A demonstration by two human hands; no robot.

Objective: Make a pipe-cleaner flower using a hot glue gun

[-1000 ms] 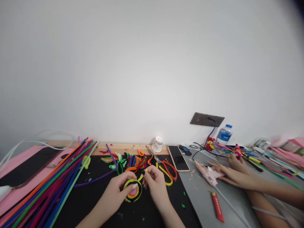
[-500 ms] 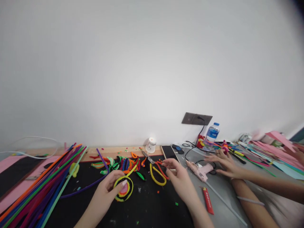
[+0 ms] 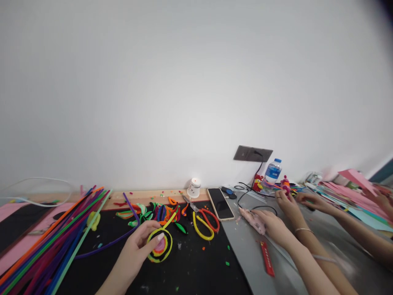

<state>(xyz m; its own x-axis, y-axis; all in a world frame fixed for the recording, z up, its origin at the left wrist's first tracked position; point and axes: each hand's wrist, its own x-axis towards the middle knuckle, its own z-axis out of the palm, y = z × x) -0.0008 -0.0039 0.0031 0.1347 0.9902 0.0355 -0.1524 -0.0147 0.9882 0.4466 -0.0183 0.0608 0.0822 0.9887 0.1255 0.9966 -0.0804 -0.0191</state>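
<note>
Between thumb and fingers, my left hand (image 3: 139, 246) pinches a round coil (image 3: 160, 245) over the black mat (image 3: 196, 266). The coil has a pink centre with orange, black and yellow rings, and a yellow end sticks up from it. My right hand (image 3: 272, 225) lies over the pink glue gun (image 3: 253, 220) on the grey table, its fingers partly hiding the handle; how firmly they close on it cannot be seen. Scissors (image 3: 204, 223) with yellow and red handles rest on the mat, beside a phone (image 3: 220, 204).
Fuzzy coloured stems (image 3: 64, 241) are heaped at the left. A paper cup (image 3: 194, 188) stands near the wall, and a water bottle (image 3: 272, 174) farther right. A red packet (image 3: 267, 259) lies near my right forearm. Another person's hands (image 3: 290, 207) hold a small pink figure (image 3: 285, 185).
My right hand has moved right, from above the scissors and phone to the glue gun. My left hand keeps the coil in place. The other person's hands have shifted around the pink figure.
</note>
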